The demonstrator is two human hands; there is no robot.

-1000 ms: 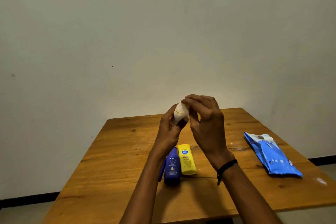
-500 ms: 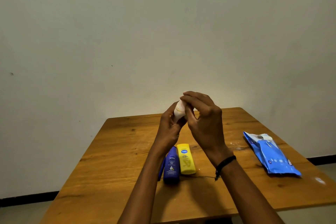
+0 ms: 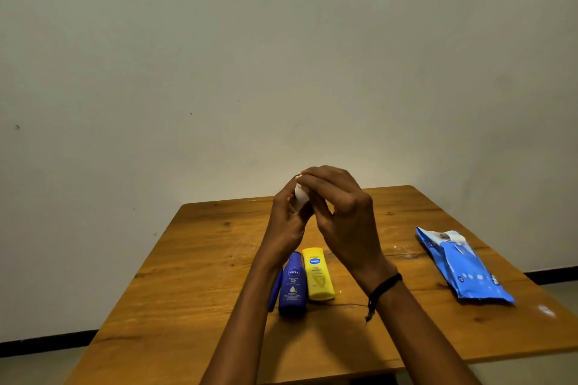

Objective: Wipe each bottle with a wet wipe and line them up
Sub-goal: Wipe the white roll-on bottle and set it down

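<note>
Higher now, the right hand [image 3: 341, 216] has slid over more of the small white plastic bottle [image 3: 301, 200], pinching its cap. Toward the front edge of the bench [image 3: 203, 259], a dark blue plastic bottle [image 3: 293, 283] and a yellow plastic bottle [image 3: 318, 275] lie side by side. Above mid-bench, the left hand [image 3: 287, 225] grips the white bottle's body; turn it fully while wiping.

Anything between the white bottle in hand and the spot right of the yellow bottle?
Nothing visible. The left hand and right hand hold the white bottle above the table; the wood right of the yellow bottle is bare, the wipes pack well off to the side.
</note>
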